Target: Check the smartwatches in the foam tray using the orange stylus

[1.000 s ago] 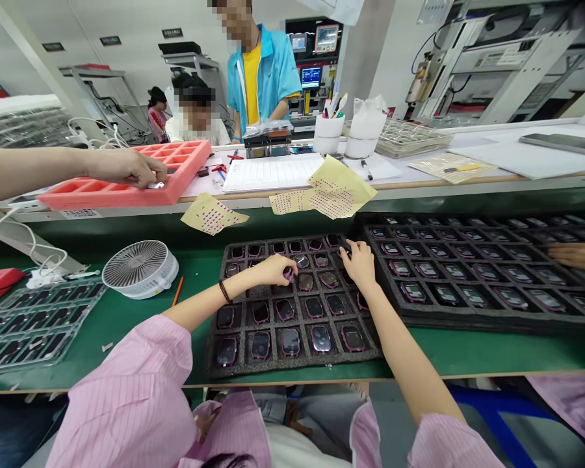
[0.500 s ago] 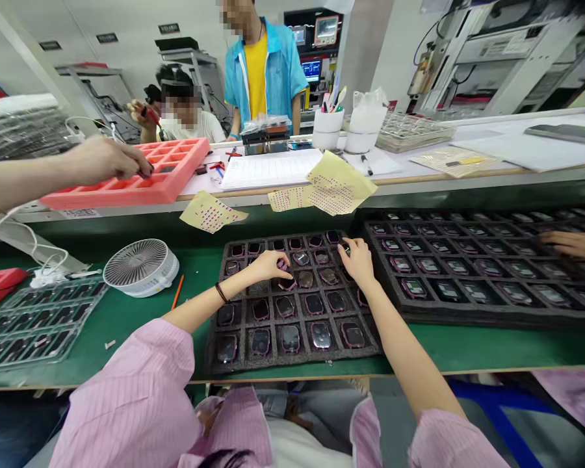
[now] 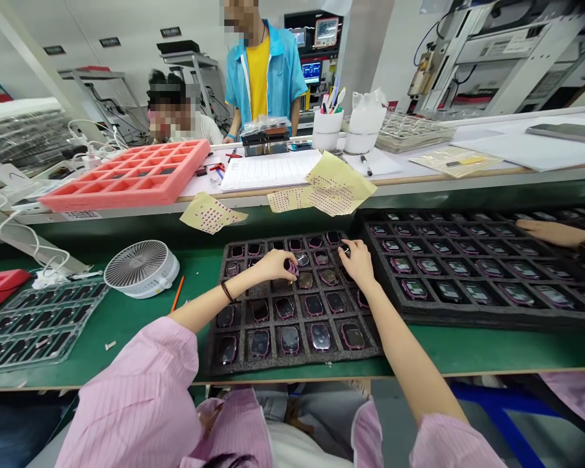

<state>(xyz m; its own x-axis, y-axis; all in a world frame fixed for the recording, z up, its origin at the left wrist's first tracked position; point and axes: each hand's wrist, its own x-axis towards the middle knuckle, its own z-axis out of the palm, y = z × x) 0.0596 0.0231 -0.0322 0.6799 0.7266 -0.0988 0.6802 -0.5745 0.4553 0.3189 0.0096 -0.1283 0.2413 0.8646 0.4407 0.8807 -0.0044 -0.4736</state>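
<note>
The left hand [image 3: 273,266] has its fingers [image 3: 283,262] closed on a small rectangular pink-rimmed glass-faced unit [image 3: 291,267], held over the far rows of a black foam tray [image 3: 292,367] with rectangular pockets. The right hand [image 3: 357,263] has curled fingers [image 3: 345,247] at the tray's far right corner; whether they grip cannot be determined. Just right of those fingers lies a second black foam tray [image 3: 468,318], under a co-worker's hand [image 3: 550,233]. Left of the first tray, the green table [image 3: 141,325] offers open room, bounded by a white desk fan [image 3: 141,268].
</note>
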